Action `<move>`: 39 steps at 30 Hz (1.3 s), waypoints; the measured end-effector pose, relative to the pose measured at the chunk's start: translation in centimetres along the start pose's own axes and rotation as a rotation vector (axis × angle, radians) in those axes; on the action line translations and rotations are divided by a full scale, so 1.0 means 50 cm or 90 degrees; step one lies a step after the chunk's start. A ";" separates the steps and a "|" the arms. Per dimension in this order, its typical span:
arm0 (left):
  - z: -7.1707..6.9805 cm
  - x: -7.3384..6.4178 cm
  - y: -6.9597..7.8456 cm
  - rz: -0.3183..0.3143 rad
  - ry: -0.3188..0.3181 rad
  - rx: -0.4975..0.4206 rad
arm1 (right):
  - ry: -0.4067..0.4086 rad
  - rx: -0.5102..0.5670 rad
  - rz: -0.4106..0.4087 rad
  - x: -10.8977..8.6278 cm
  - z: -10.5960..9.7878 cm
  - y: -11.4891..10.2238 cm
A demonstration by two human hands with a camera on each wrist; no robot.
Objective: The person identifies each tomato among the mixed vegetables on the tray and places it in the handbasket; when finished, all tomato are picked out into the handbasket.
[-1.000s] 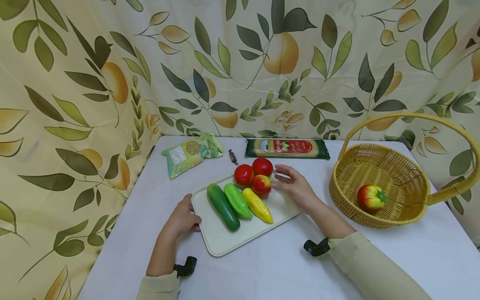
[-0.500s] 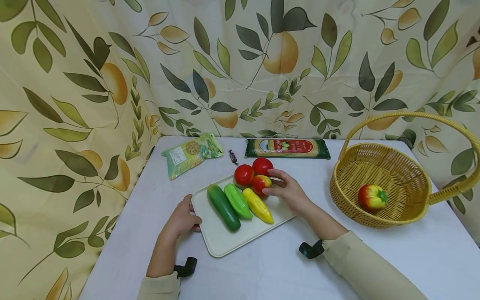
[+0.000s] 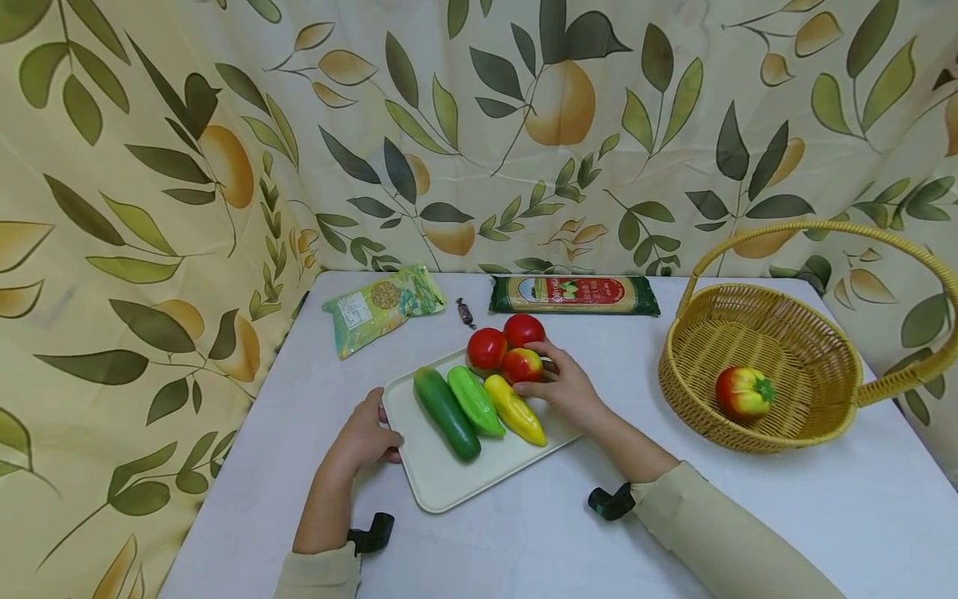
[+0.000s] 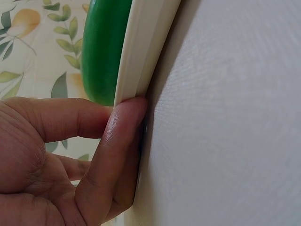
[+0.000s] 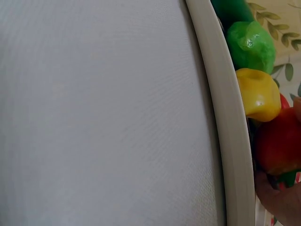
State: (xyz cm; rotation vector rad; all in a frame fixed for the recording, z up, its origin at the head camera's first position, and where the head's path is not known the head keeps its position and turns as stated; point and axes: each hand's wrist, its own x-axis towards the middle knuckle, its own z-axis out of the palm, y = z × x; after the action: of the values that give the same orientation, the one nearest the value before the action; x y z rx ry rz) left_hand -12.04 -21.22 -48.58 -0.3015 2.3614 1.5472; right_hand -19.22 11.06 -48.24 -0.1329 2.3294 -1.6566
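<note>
My left hand [image 3: 362, 428] pinches the left edge of a cream tray [image 3: 441, 489], thumb on one side of the rim and fingers on the other. My right hand [image 3: 565, 387] curls its fingers and thumb around a red-and-yellow bell pepper [image 3: 520, 364] on the tray's right side. In the right wrist view this bell pepper [image 5: 277, 143] shows a green stem by a fingertip. Beside it lie a yellow pepper [image 3: 515, 410], a green pepper [image 3: 476, 401] and a dark green cucumber [image 3: 446, 413]. Two red tomatoes [image 3: 486, 349] sit toward the tray's far edge.
A yellow wicker basket [image 3: 831, 416] with a tall handle stands at the right, holding another red-and-yellow bell pepper [image 3: 743, 393]. Along the back lie a green snack bag [image 3: 385, 308], a wrapped candy [image 3: 465, 313] and a long noodle packet [image 3: 575, 295]. A leaf-patterned curtain hangs behind.
My right hand has moved left and closed around the red-and-yellow bell pepper on the tray. My left hand keeps its place on the tray edge.
</note>
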 end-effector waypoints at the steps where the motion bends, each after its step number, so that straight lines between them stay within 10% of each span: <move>1: 0.000 0.001 0.000 0.000 0.000 0.000 | 0.004 -0.005 0.000 0.000 0.001 -0.001; 14: 0.000 -0.002 0.003 0.001 0.005 0.008 | 0.004 0.035 0.004 -0.015 -0.012 -0.027; 39: 0.000 -0.001 0.004 0.000 0.000 -0.001 | -0.052 0.315 0.042 -0.032 -0.064 -0.116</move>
State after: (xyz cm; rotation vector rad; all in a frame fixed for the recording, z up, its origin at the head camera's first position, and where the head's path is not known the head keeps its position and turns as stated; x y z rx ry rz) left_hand -12.07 -21.13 -48.39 -0.3007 2.3605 1.5491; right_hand -19.09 12.38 -41.55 -0.0201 1.7809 -2.0870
